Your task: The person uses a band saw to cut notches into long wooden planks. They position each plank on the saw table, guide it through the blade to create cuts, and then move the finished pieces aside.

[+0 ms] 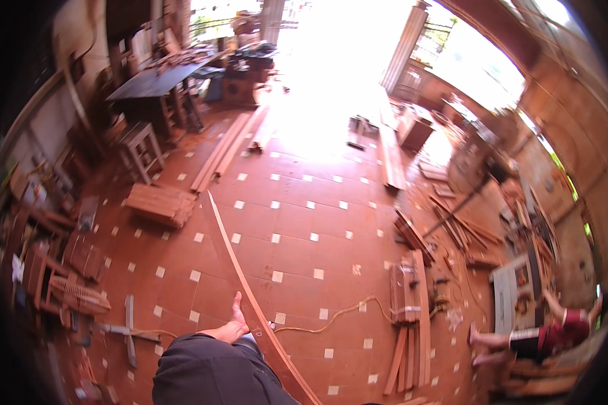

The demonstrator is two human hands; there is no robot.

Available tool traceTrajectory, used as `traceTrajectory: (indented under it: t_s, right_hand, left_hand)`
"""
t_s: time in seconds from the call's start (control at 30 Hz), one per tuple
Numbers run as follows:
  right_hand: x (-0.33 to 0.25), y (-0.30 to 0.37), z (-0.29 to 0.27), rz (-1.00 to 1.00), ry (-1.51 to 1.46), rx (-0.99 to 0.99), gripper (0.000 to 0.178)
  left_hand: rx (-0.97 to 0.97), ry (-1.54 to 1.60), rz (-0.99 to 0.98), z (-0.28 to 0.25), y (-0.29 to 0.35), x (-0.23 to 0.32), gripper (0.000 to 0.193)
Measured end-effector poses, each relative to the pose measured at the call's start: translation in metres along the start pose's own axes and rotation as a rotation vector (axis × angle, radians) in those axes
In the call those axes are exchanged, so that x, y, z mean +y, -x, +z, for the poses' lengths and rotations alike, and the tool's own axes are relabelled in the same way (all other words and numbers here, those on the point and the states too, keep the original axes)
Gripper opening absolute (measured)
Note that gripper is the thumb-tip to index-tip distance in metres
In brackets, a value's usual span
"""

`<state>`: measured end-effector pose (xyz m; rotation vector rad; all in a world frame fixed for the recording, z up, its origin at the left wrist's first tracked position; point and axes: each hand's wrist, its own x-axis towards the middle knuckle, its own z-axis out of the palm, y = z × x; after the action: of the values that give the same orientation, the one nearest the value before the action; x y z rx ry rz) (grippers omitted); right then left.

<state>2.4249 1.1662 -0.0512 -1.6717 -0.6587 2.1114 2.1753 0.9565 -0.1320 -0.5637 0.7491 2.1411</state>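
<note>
A long reddish-brown wooden board (pixel 253 304) runs from the bottom edge up toward the middle of the floor, standing on edge so that a pale narrow edge shows. My left hand (pixel 233 326), reaching out of a dark sleeve, grips the board's near part from its left side. The thumb points up along the wood, while the other fingers are mostly hidden behind it. My right hand is out of view.
A stack of short boards (pixel 161 204) lies on the tiled floor to the left. Board piles (pixel 405 297) and a yellow cord (pixel 348 309) lie to the right. A dark-topped workbench (pixel 157 84) stands far left. Another person (pixel 554 334) in a red top is at far right.
</note>
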Motion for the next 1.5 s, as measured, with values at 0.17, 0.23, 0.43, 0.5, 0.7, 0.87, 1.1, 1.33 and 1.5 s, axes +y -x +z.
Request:
traceTrajectory:
  t_s: [0.17,0.23,0.43,0.5,0.7,0.87,1.1,1.33,1.5]
  right_hand:
    - [-0.087,-0.050,0.126,-0.036,0.178,-0.094,0.034]
    - [-0.111,-0.067,0.176,-0.041,0.227,-0.135,0.034]
    - [-0.163,-0.138,0.306,-0.025,0.312,-0.219,0.035]
    - [-0.178,-0.165,0.351,-0.006,0.343,-0.248,0.036]
    - [-0.226,-0.242,0.518,0.042,0.476,-0.372,0.037]
    - [-0.249,-0.280,0.659,0.069,0.624,-0.471,0.038]
    - [-0.233,-0.339,0.891,0.071,0.712,-0.529,0.039]
    - [-0.253,-0.374,1.054,0.047,0.725,-0.452,0.041]
    - [-0.287,-0.417,1.124,-0.005,0.671,-0.350,0.042]
  left_hand:
    - [0.169,0.165,0.222,0.001,-0.041,0.083,0.087]
    - [0.224,0.177,0.304,0.008,-0.070,0.109,0.097]
    - [0.239,0.260,0.447,0.081,-0.150,0.174,0.099]
    - [0.240,0.304,0.482,0.109,-0.182,0.195,0.100]
    - [0.253,0.326,0.584,0.190,-0.295,0.290,0.103]
    - [0.128,0.472,0.617,0.215,-0.387,0.365,0.098]
    - [0.206,0.512,0.714,0.263,-0.537,0.519,0.095]
    - [0.088,0.489,0.619,0.314,-0.615,0.720,0.083]
    - [0.109,0.444,0.637,0.348,-0.694,0.854,0.076]
